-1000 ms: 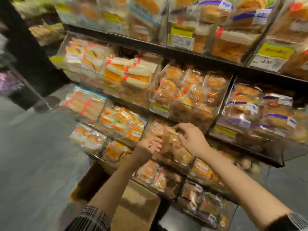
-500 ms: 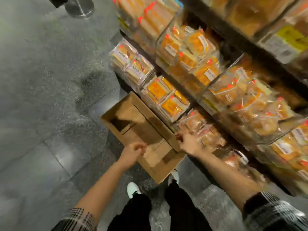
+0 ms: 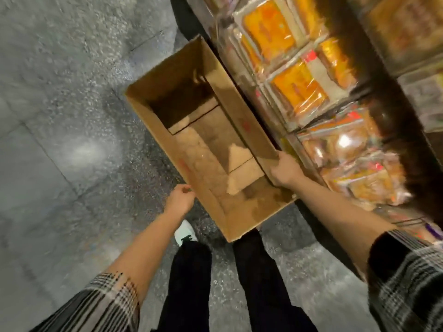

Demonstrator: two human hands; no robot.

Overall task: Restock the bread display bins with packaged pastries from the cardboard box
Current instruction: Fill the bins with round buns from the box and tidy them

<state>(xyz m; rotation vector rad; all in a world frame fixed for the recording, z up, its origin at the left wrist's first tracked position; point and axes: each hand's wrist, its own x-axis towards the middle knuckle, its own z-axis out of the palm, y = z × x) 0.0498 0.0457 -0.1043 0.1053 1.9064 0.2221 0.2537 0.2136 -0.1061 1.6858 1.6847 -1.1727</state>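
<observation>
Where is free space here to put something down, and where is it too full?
Free: the bare grey floor left of the cardboard box, and the box's own bottom, where no packages show. Crowded: the display bins right of the box, packed with wrapped pastries. The right hand grips the box's flap; the left hand is beside its near wall.

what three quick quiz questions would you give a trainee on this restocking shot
1. True or false: packaged pastries still lie inside the cardboard box.
2. Which hand grips the box's flap on the shelf side? A) left hand B) right hand
3. Fill in: the box sits on the grey ___, beside the display bins.

Key:
1. False, only bare cardboard shows inside.
2. B
3. floor
</observation>
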